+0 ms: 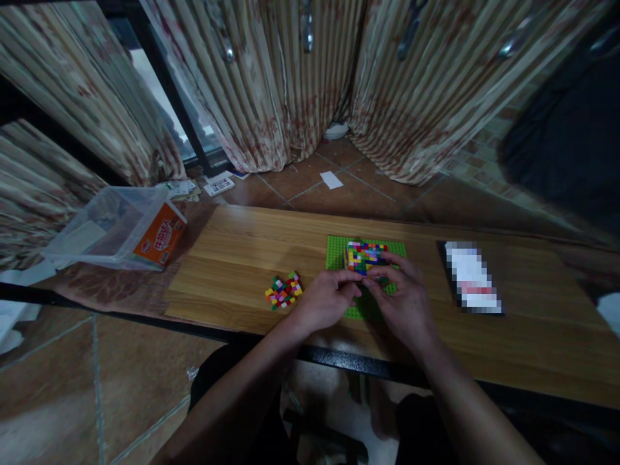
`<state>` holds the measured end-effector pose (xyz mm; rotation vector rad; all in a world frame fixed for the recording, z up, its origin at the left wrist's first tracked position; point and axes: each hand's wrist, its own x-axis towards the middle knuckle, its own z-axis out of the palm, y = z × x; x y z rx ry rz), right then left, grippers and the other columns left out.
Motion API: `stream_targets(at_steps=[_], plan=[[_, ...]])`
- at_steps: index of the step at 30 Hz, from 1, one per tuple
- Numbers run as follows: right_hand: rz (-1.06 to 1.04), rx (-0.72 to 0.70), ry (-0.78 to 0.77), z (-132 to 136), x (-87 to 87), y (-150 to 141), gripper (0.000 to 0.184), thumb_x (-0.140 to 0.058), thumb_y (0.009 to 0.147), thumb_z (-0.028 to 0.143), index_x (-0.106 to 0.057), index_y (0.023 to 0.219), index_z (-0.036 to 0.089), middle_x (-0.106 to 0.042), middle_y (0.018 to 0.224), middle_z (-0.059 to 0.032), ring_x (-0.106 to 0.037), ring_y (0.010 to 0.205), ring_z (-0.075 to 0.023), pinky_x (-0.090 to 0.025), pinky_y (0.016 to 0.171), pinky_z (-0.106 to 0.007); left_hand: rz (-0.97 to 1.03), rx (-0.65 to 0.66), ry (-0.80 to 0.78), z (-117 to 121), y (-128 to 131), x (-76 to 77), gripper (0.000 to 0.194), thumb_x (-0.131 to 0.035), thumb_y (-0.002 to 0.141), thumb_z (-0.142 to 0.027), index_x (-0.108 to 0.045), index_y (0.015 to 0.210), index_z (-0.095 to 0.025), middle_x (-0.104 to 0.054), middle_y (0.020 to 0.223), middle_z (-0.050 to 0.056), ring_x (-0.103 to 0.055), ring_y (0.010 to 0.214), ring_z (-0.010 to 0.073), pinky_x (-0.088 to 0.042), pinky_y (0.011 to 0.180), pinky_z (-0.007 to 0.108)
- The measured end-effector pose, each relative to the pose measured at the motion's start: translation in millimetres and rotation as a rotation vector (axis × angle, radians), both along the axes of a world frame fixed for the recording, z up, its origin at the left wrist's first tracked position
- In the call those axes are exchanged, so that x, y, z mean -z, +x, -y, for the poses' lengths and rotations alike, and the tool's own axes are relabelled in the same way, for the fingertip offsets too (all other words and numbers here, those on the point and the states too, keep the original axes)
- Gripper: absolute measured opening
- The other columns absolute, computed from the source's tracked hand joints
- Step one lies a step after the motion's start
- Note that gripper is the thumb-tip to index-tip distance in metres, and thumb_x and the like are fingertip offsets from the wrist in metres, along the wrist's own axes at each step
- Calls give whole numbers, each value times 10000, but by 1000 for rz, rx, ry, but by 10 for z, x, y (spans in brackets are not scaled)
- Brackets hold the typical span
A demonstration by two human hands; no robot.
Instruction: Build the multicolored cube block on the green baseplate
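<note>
A block build of many small coloured toy bricks (357, 254) stands on a green studded baseplate (336, 250). My left hand (327, 299) is at the front edge of the build, its index finger and thumb drawn together. Whatever is between those fingertips is too small to make out. From the right, my right hand (404, 300) closes around the build, fingers at its right side and thumb at the front by my left fingertips. Both hands hide the front part of the baseplate. Left of them lies a pile of loose coloured bricks (283, 290) on the wooden table (232, 258).
On the table's right side lies a dark-edged flat object (475, 278), its face blurred out. A clear plastic bin (111, 258) with an orange label sits past the table's left end. Curtains (281, 97) hang beyond the tiled floor, where a white paper (331, 180) lies.
</note>
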<state>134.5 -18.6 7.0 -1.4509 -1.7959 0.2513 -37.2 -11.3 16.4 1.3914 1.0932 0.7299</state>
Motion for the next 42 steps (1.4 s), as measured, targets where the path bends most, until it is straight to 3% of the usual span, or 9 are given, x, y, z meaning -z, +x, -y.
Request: stream_targets(at_steps=[16,25,42], plan=[[-66,43,-20,-16,-5,-22,111,-649,826,327,-685,789,230,-625,1180,-87,-571,1130,-277,-440,984,-503,-87,-1,106,26,0,-22,334,-481,879,-204,-694,1132,-159,-724,889,53,-641,748,148,-535,717,275],[-59,-4,12,39,-13,-10,102,-629,851,308,-710,835,248,-611,1217,-75,-567,1148,-264,-445,988,-499,-108,6,115,28,-2,-60,311,-479,878,-197,-708,1085,-161,-727,903,53,-643,767,149,-537,753,286],[94,-4,81,109,9,-42,184,-583,880,272,-763,918,276,-647,1160,-84,-570,1095,-281,-507,895,-504,-41,37,100,49,6,-10,351,-450,880,-184,-691,1136,-167,-718,879,32,-622,704,130,-527,686,251]])
